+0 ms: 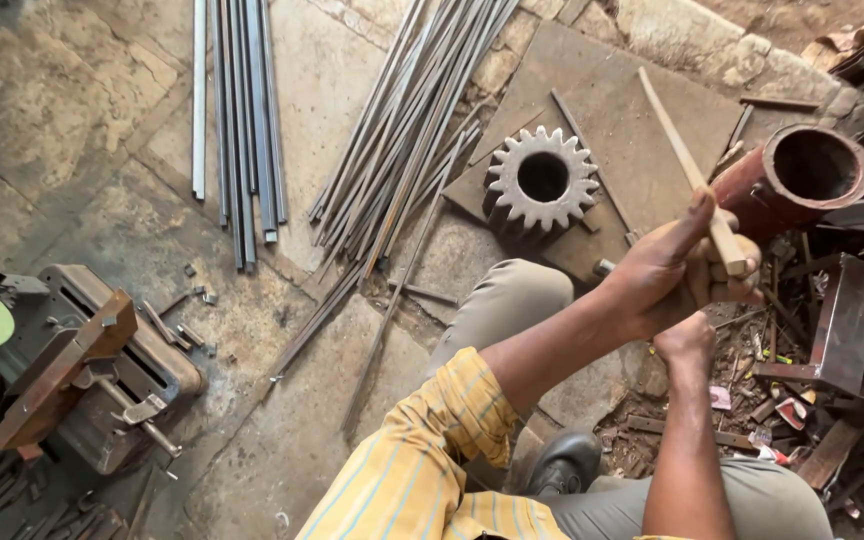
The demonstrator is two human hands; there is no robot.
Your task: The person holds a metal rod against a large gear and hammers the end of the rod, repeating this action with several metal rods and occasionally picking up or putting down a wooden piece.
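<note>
Wooden stick [687, 165] in both hands [687, 275], above gear [541, 180].

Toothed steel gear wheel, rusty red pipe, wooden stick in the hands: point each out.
Toothed steel gear wheel [542, 180], head view, on its toothed rim.
Rusty red pipe [820, 168], head view, on its open mouth.
Wooden stick [682, 160], head view, mid-shaft.

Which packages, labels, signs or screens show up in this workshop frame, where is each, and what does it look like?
No signs or screens in view.
Small crumpled pink-and-white wrapper scrap: on the littered floor below the hands, beside metal offcuts.
Red-and-white torn packet scraps: further right in the same debris, under the rusty metal frame; print too small to tell.
</note>
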